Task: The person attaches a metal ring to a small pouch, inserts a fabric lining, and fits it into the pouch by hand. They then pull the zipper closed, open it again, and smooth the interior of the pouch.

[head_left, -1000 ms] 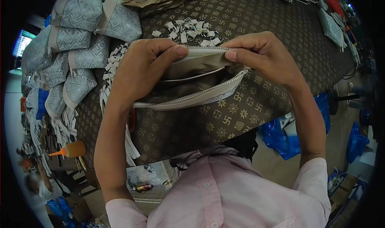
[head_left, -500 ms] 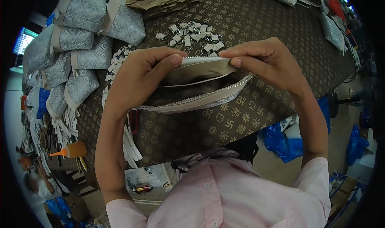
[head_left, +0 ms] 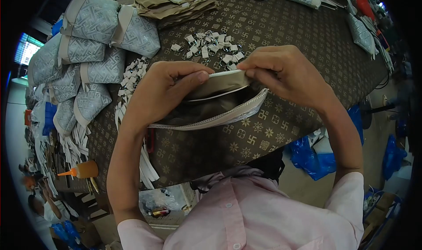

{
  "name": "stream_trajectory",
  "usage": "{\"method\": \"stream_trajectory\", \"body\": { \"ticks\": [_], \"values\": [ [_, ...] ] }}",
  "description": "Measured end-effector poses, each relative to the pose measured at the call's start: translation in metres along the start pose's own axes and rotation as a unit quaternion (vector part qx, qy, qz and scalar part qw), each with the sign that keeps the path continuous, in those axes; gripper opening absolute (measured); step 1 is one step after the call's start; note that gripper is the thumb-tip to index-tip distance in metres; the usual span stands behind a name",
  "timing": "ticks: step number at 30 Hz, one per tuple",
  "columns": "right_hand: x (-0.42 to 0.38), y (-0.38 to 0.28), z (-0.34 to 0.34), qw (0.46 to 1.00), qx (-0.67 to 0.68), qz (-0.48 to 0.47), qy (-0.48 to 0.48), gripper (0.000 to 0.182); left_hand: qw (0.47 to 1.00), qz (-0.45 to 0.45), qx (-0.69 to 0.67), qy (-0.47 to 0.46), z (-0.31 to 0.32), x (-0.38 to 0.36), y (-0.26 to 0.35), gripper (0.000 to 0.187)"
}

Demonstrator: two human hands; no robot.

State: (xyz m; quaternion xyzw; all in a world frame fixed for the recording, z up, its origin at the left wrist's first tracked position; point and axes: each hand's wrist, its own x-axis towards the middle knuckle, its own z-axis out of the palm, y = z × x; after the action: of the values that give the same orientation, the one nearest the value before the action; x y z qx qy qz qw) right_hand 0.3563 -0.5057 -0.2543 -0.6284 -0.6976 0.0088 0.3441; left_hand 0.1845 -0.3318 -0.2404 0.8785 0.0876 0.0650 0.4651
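Note:
Between my hands is a beige zippered pouch (head_left: 224, 121), its mouth gaping toward me and its zipper teeth parted. My left hand (head_left: 169, 89) pinches the far rim between thumb and fingers, with the palm over the pouch's left side. With thumb and forefinger, my right hand (head_left: 281, 74) grips the right end of that same rim. A tan lining with a white-edged inner pocket shows inside; the pouch's bottom is dark. Just beyond the far rim lies a heap of small off-white tabs with metal rings (head_left: 211, 45) on the patterned tablecloth (head_left: 272, 127).
Stuffed silver-patterned pouches (head_left: 90, 19) are piled at the left, beside loose white strips (head_left: 74, 140). Folded tan fabric (head_left: 176, 4) lies at the back. An orange-tipped glue bottle (head_left: 85, 169) is near the left table edge. Blue plastic bags (head_left: 312, 160) are below the right edge.
My right hand has shifted slightly left along the rim, closer to my left hand. The pouch's far rim is now tilted, and the whole pouch sits slightly lower in view.

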Motion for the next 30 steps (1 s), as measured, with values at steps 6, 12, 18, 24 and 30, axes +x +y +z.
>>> {"method": "stream_trajectory", "body": {
  "ticks": [6,12,18,24,30],
  "values": [
    [0.000,0.003,-0.004,0.998,0.011,0.027,-0.051,0.012,0.999,-0.035,0.001,0.027,0.000,-0.011,-0.002,0.022],
    [0.004,-0.003,-0.005,0.998,-0.005,0.027,-0.054,0.013,0.987,-0.003,0.081,0.138,-0.010,-0.052,-0.024,0.025],
    [0.000,0.000,-0.002,0.999,0.005,0.035,-0.025,0.015,0.994,-0.048,0.025,0.090,-0.022,-0.057,-0.027,0.030],
    [0.002,-0.003,-0.002,0.999,0.010,0.045,-0.021,0.015,0.998,-0.055,0.023,0.011,-0.036,-0.059,-0.027,0.032],
    [0.001,-0.004,-0.001,0.999,-0.012,0.041,-0.019,0.014,0.995,-0.036,-0.068,0.065,-0.029,-0.059,-0.030,0.029]
  ]
}}
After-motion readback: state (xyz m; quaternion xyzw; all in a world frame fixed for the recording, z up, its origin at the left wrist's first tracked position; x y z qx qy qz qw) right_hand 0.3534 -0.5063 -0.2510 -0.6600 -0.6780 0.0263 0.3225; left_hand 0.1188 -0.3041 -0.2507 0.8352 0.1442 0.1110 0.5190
